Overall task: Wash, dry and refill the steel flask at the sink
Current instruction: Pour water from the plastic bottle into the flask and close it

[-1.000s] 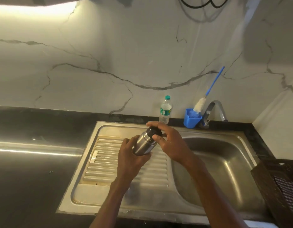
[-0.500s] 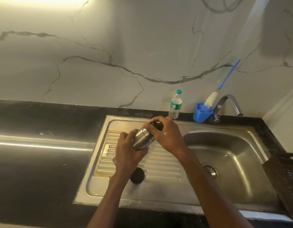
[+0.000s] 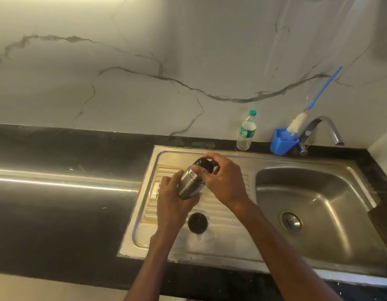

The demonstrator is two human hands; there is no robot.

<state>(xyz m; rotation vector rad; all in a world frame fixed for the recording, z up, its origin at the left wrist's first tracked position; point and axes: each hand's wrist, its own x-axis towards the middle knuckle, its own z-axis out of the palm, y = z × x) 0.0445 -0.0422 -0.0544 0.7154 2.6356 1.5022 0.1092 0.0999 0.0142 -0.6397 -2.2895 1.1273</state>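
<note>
Above the drainboard left of the basin [image 3: 314, 205], the left hand [image 3: 173, 205] grips the tilted flask [image 3: 189, 183] while the right hand [image 3: 223, 181] pinches its black cap [image 3: 206, 165]; best to brace the body firmly and twist only the cap.

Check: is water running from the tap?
No, the tap spout shows no stream, and the sink basin below looks undisturbed.
</note>
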